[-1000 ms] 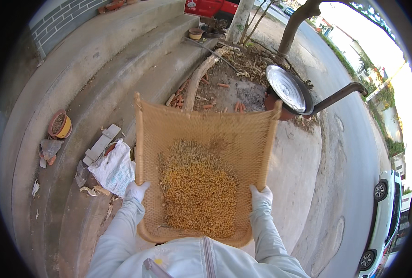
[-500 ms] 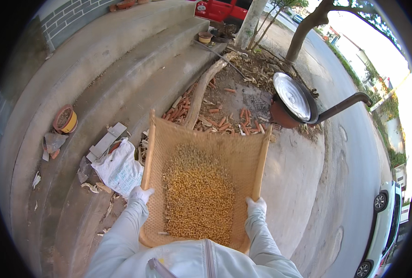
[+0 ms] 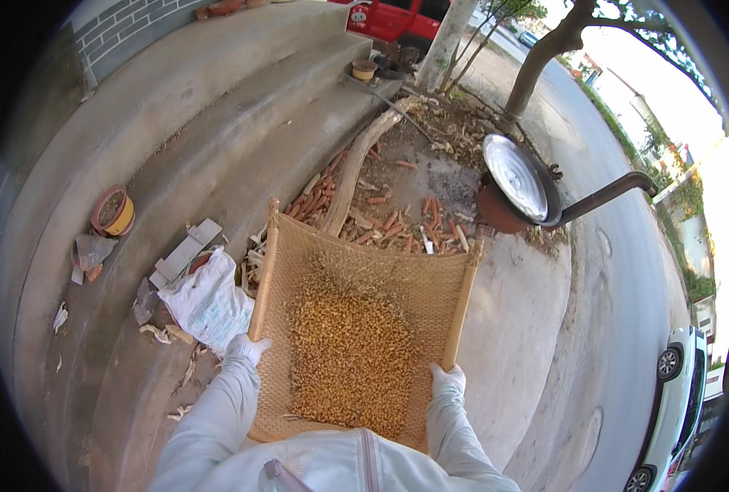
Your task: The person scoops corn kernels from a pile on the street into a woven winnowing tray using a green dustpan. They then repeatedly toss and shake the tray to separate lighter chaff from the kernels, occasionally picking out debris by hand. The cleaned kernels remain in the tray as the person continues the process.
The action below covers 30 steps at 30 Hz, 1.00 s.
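Note:
A woven winnowing basket (image 3: 282, 328) with wooden side rails is held out in front of my body. My left hand (image 3: 250, 349), in a white glove, is closed around its left rail. Gloved in white too, my right hand (image 3: 447, 380) grips the right rail from outside. Golden-brown grain (image 3: 352, 361), small and roundish like beans or kernels, lies in the middle and near part of the basket. Greyish, lighter bits gather at the grain's far side and look slightly blurred. My jacket hides part of the basket's near edge.
Concrete steps (image 3: 217, 123) curve along the left, with a yellow flowerpot (image 3: 113, 211) and a white sack (image 3: 209, 299). Corncobs (image 3: 319, 193) and a log (image 3: 356, 168) lie ahead. A stove with a metal lid (image 3: 515, 177) and pipe stands ahead right. A white car (image 3: 676, 402) is far right.
The basket's far right corner and my right hand have come nearer and lower. The grain has shifted a little within the basket. Both hands keep their hold.

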Motion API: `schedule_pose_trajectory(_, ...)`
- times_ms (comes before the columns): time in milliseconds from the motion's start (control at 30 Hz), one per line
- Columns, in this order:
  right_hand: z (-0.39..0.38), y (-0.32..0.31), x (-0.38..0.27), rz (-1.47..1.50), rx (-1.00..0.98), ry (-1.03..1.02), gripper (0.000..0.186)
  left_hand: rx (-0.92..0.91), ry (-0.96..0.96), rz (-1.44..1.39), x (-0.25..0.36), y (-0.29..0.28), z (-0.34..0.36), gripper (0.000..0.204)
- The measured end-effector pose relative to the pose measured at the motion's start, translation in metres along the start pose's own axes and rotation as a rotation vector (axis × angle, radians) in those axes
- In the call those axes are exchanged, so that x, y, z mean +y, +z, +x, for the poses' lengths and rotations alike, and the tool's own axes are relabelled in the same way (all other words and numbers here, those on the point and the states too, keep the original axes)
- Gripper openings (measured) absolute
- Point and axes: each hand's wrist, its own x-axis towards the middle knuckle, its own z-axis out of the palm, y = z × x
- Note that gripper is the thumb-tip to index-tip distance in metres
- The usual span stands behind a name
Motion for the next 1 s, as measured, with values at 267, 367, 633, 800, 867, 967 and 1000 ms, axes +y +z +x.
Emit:
schedule_pose_trajectory(267, -0.052, -0.078, -0.106, 0.348, 0.089, -0.220, 0.024, 0.070, 0.126, -0.283, 0.034, -0.040, -0.018, 0.068)
schedule_pose_trajectory(367, -0.032, -0.055, -0.132, 0.457, 0.017, -0.053, 0.029, 0.094, 0.124, -0.643, 0.069, -0.042, -0.022, 0.064)
schedule_pose_trajectory(633, -0.007, -0.013, -0.011, -0.018, -0.009, 0.019, 0.035, -0.011, 0.027, -0.051, -0.006, 0.000, -0.015, 0.071)
schedule_pose_trajectory(800, -0.036, -0.066, -0.117, 0.224, 0.037, -0.111, 0.023, 0.102, 0.056, -0.225, 0.029, -0.023, -0.045, 0.070)
schedule_pose_trajectory(867, -0.026, -0.090, -0.103, 0.345, 0.111, -0.318, 0.021, 0.029, 0.224, -0.519, 0.021, -0.016, -0.025, 0.064)
schedule_pose_trajectory(967, -0.034, -0.072, -0.168, 0.340, -0.044, -0.063, 0.028, 0.004, 0.086, -0.470, 0.017, -0.014, -0.028, 0.065)
schedule_pose_trajectory(1000, -0.015, -0.056, -0.159, 0.294, -0.097, 0.031, 0.033, -0.023, 0.033, -0.377, 0.023, -0.009, -0.028, 0.069)
